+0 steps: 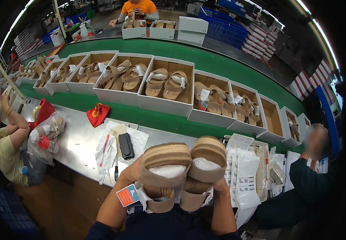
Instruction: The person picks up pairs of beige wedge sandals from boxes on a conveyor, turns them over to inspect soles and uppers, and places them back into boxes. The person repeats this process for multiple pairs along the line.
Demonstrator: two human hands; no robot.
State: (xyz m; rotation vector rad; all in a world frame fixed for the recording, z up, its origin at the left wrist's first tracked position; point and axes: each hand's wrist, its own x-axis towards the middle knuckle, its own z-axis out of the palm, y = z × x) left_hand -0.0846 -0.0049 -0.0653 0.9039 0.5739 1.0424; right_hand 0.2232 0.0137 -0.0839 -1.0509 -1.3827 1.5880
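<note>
I hold a pair of beige strap sandals up side by side in front of my body, toes toward the conveyor. My left hand [134, 171] grips the left sandal [165, 154] by its outer side. On the other side, my right hand [221, 185] has hold of the right sandal [208, 150]. The sandals hide most of my fingers. White paper stuffing [169, 171] shows under the straps. From the left sandal hangs an orange and blue tag [128, 195], near my left wrist.
A green conveyor [141, 110] carries a row of open white boxes [166, 100], most with sandals. On the metal table [75, 138] lie a black case [126, 146], pens, papers and a red cloth [98, 115]. Label sheets [245, 172] lie at right. Co-workers sit left and right; another stands across.
</note>
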